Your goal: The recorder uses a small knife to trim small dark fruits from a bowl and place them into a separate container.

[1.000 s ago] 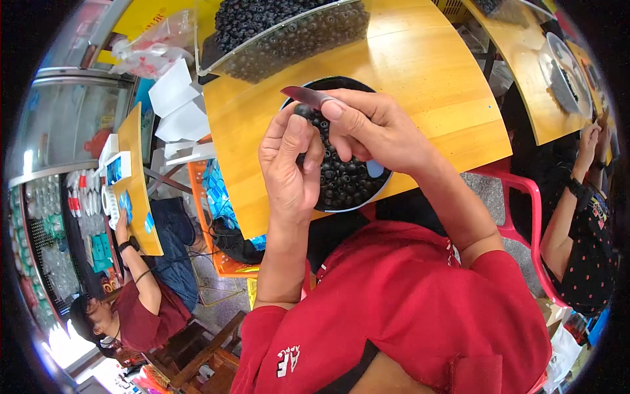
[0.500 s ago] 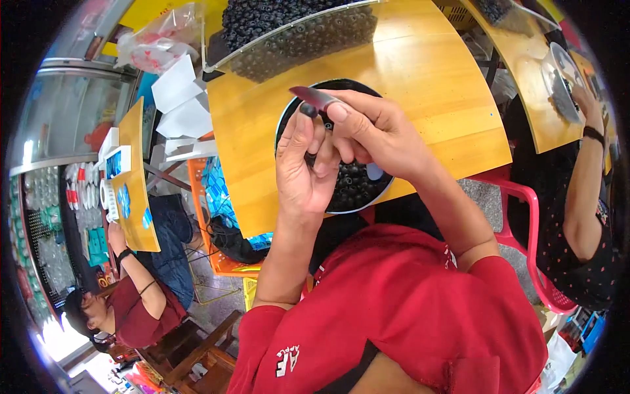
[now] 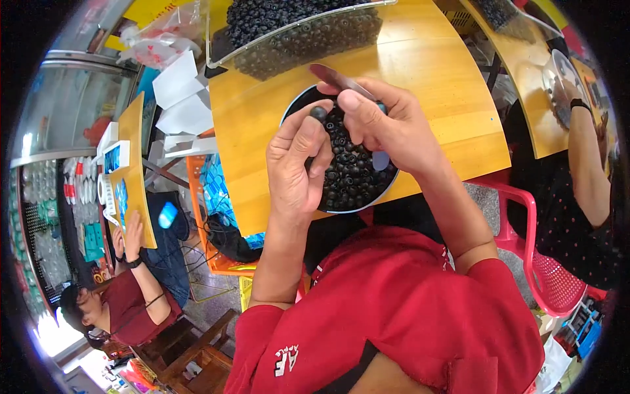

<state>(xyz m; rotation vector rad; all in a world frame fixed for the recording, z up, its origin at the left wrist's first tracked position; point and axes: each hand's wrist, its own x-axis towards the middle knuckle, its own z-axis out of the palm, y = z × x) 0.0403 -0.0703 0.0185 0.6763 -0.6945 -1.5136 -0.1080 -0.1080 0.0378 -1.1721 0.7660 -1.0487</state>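
My left hand (image 3: 295,157) is closed, pinching a small dark round ball (image 3: 318,113) between thumb and forefinger. The ball looks like a berry or a bead; I cannot tell which. Close to its right, my right hand (image 3: 390,125) grips a small knife (image 3: 333,77), its blade pointing up and left, apart from the ball. The handle is mostly hidden in the fingers. Below both hands a round bowl with a pale blue rim (image 3: 348,211) holds many similar dark balls (image 3: 351,174). A pale bluish patch (image 3: 380,160) shows at the bowl's right side.
A clear bin (image 3: 298,41) heaped with dark balls stands at the back of the wooden table (image 3: 440,85). White boxes (image 3: 180,98) and an orange crate (image 3: 197,180) are on the left. A pink chair (image 3: 525,230) stands on the right. Co-workers sit at other tables on both sides.
My hands have drawn apart: the left has shifted left and turned with the ball, the right has moved right with the knife. The blade has left the ball. More of the bowl shows.
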